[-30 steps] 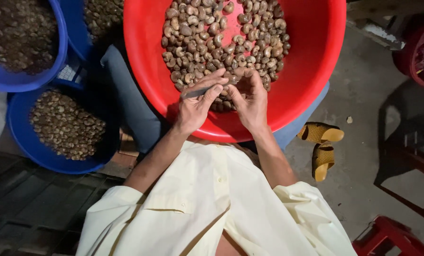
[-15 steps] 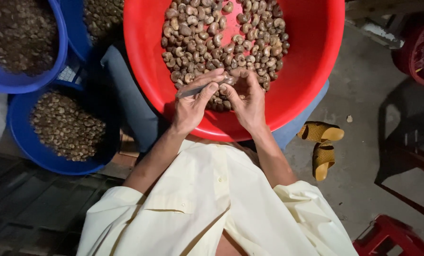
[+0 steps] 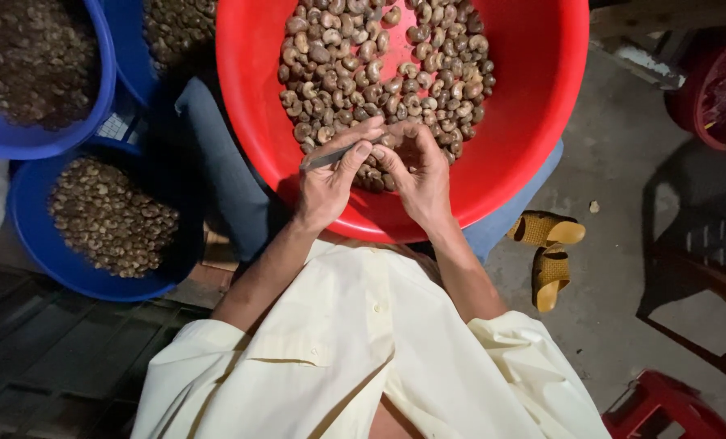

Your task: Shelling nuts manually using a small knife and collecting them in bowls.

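Concrete floor, red basin (image 3: 533,97) on lap, approx half full of unpeeled cashews (image 3: 379,65). L hand (image 3: 326,183) pinches thin metal pick (image 3: 334,154); R hand (image 3: 420,175) fingers curled round one nut at pile's near edge. Blue tub (image 3: 21,228) at left holds paler kernels; plenty left.

Single head-worn view, looking steeply down from above the wearer's own chest and lap. Facing forward and downward, taking in the cream shirt (image 3: 363,349) at the lower edge and the red basin (image 3: 533,106) at the top. Sitting close, at arm's reach of the left hand (image 3: 328,183) and right hand (image 3: 420,175). Cropping blue tubs (image 3: 30,236) at left, concrete floor (image 3: 623,162) at right.
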